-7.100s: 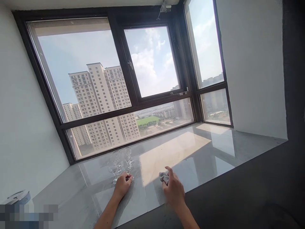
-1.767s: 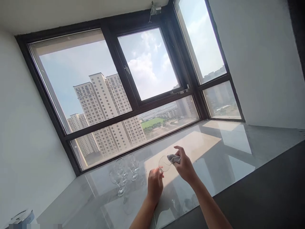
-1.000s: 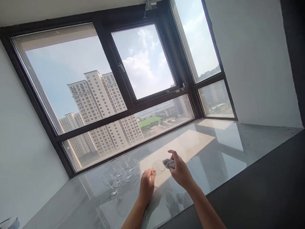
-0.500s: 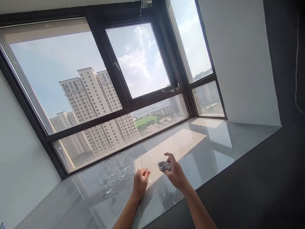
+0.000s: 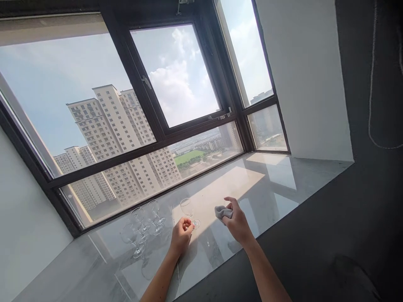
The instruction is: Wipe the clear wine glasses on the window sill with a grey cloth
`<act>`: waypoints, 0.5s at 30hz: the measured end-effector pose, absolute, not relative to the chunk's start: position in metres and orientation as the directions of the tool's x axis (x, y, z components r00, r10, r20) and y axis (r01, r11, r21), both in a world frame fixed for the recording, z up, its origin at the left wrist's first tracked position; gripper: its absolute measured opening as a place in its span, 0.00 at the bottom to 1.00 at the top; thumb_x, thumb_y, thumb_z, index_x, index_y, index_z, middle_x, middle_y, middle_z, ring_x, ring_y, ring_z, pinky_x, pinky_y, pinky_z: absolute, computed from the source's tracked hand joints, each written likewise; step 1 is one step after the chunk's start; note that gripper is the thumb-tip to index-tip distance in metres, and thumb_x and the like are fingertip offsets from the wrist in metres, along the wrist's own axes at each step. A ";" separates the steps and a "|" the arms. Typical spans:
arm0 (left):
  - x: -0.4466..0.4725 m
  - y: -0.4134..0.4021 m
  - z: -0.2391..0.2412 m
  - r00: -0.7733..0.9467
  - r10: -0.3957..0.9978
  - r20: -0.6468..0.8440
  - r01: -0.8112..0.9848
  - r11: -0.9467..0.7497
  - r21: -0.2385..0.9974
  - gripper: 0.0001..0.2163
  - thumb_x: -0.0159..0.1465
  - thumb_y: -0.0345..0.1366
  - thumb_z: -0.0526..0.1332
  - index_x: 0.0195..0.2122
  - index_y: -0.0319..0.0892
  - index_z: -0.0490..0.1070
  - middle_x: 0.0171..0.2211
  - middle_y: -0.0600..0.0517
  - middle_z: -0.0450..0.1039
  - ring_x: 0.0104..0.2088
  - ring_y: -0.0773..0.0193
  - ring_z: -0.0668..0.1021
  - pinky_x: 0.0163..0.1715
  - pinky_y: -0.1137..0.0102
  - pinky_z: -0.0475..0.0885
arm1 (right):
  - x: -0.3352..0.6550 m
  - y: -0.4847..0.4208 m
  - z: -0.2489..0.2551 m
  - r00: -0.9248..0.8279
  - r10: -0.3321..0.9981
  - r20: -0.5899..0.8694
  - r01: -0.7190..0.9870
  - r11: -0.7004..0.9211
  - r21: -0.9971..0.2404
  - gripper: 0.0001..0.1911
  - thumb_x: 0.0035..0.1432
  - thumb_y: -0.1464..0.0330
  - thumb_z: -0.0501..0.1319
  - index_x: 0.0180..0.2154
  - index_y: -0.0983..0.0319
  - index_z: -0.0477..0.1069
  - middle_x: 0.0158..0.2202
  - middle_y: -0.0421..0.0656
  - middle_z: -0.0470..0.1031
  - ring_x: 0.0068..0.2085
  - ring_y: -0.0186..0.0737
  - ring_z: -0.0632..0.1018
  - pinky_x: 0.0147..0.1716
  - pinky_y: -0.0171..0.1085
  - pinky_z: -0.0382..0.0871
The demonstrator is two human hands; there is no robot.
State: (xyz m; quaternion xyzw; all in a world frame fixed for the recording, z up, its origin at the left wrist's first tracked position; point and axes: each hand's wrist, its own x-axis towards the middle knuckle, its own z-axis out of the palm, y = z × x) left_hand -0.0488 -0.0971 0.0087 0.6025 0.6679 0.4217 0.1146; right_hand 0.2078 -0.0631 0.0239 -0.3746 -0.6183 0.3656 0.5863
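Observation:
My left hand [image 5: 181, 233] is closed in a pinch at the stem of a clear stemmed glass [image 5: 187, 207], just above its foot. The bowl shows beyond my fingers, and part of the stem is hidden by them. To the right, my right hand [image 5: 236, 220] grips a bunched grey cloth [image 5: 223, 212] between thumb and fingers, with the index finger raised. A gap separates the cloth from the glass. Left of my left hand, several more stemmed glasses [image 5: 129, 235] are grouped upright on the sill.
The glossy tiled windowsill [image 5: 217, 247] has a front edge that drops to a dark area at the lower right. Dark window frames [image 5: 103, 162] run along its back. White walls [image 5: 302, 79] close off both ends, and a cord [image 5: 371, 109] hangs at the far right.
My right hand and the cloth have moved right, away from the glass. The foot of the glass now shows more clearly beside my left fingers. The whole view has shifted slightly.

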 end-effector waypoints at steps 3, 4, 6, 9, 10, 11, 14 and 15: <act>-0.044 -0.097 0.009 -0.076 0.924 0.376 0.815 -0.160 0.556 0.09 0.61 0.38 0.56 0.39 0.44 0.72 0.43 0.48 0.79 0.46 0.57 0.78 0.49 0.63 0.69 | 0.206 -0.063 0.022 -0.022 0.900 0.436 0.038 0.436 -0.899 0.27 0.49 0.70 0.56 0.54 0.60 0.63 0.33 0.38 0.64 0.29 0.34 0.68 0.27 0.31 0.64; -0.042 -0.095 0.010 -0.004 0.932 0.363 0.856 -0.185 0.483 0.10 0.61 0.38 0.56 0.41 0.44 0.73 0.47 0.47 0.78 0.50 0.56 0.76 0.53 0.61 0.67 | 0.205 -0.063 0.022 -0.020 0.900 0.435 0.040 0.435 -0.899 0.27 0.49 0.70 0.56 0.53 0.60 0.63 0.33 0.38 0.64 0.29 0.34 0.68 0.28 0.31 0.64; -0.037 -0.085 0.012 0.104 0.946 0.308 0.912 -0.214 0.350 0.14 0.60 0.39 0.58 0.46 0.45 0.73 0.55 0.47 0.74 0.57 0.53 0.72 0.59 0.59 0.62 | 0.205 -0.062 0.021 -0.014 0.902 0.431 0.041 0.431 -0.901 0.27 0.48 0.70 0.56 0.53 0.60 0.63 0.33 0.38 0.64 0.30 0.35 0.69 0.30 0.32 0.65; -0.027 -0.061 0.018 0.112 0.963 0.244 0.939 -0.183 0.290 0.15 0.61 0.40 0.58 0.48 0.45 0.73 0.57 0.47 0.73 0.58 0.54 0.71 0.59 0.60 0.61 | 0.208 -0.062 0.018 -0.005 0.904 0.427 0.043 0.426 -0.904 0.28 0.47 0.70 0.55 0.53 0.60 0.64 0.33 0.37 0.65 0.31 0.36 0.70 0.31 0.33 0.65; -0.024 -0.052 0.020 0.096 0.965 0.246 0.943 -0.167 0.288 0.14 0.61 0.39 0.57 0.47 0.45 0.74 0.55 0.47 0.74 0.56 0.54 0.72 0.58 0.61 0.63 | 0.209 -0.061 0.018 -0.002 0.905 0.426 0.046 0.426 -0.904 0.28 0.47 0.71 0.55 0.53 0.60 0.63 0.33 0.37 0.65 0.31 0.36 0.70 0.31 0.33 0.65; -0.021 -0.043 0.021 0.083 0.963 0.256 0.946 -0.157 0.283 0.14 0.61 0.39 0.57 0.46 0.45 0.74 0.54 0.47 0.75 0.55 0.55 0.73 0.56 0.62 0.63 | 0.211 -0.061 0.017 0.000 0.904 0.427 0.049 0.426 -0.903 0.28 0.46 0.71 0.55 0.52 0.60 0.63 0.33 0.37 0.65 0.31 0.36 0.70 0.31 0.33 0.65; -0.013 -0.022 0.021 0.082 0.950 0.302 0.955 -0.162 0.250 0.13 0.61 0.39 0.57 0.45 0.45 0.74 0.49 0.47 0.77 0.53 0.56 0.74 0.56 0.62 0.64 | 0.216 -0.060 0.017 0.004 0.904 0.428 0.064 0.427 -0.902 0.28 0.46 0.71 0.54 0.52 0.60 0.63 0.32 0.37 0.65 0.30 0.36 0.70 0.30 0.33 0.64; -0.012 -0.018 0.020 0.085 0.946 0.312 0.955 -0.167 0.247 0.12 0.61 0.38 0.57 0.44 0.45 0.75 0.49 0.47 0.77 0.53 0.56 0.74 0.56 0.62 0.64 | 0.217 -0.060 0.018 0.006 0.904 0.428 0.071 0.427 -0.902 0.28 0.47 0.71 0.54 0.52 0.60 0.63 0.32 0.37 0.65 0.30 0.36 0.69 0.30 0.33 0.64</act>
